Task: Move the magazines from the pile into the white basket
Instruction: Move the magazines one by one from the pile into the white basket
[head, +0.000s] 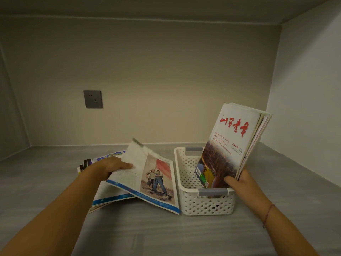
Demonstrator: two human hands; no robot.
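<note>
Left hand (110, 166) grips one magazine (147, 178) by its far-left edge, thumb flat on the open page, fingers curled under, so it's closed on paper, not spread. That copy is tilted and sagging open, with a painted picture of two figures and a red flag facing up and a blue strip along the near edge. It hangs over the pile (103, 158), which lies on the floor (166, 233) left of centre, closer to the back edge than the near one. Pile is fanned untidily: spines stick out behind the wrist, more covers show under the held copy. Held copy's right edge is just beside the left wall of the white basket (184, 183), can't tell if touching. Basket sits on the floor right of the pile, long axis running near to far, perforated walls, grey handle (212, 191) at the near end and another at the far end. Right hand (241, 185) clamps a bundle of magazines (228, 145) standing upright inside the basket along its right side, thumb on the front cover, fingers behind. Bundle leans right, tops fanned apart, well above the rim. Front cover: white top, red script title, reddish landscape below. A blue-and-green cover with a barcode shows at the bundle's lower left, can't tell if it's a separate copy. Red string (268, 214) on the right wrist. Grey wall socket (92, 99) on the back wall (166, 71), above the pile
</note>
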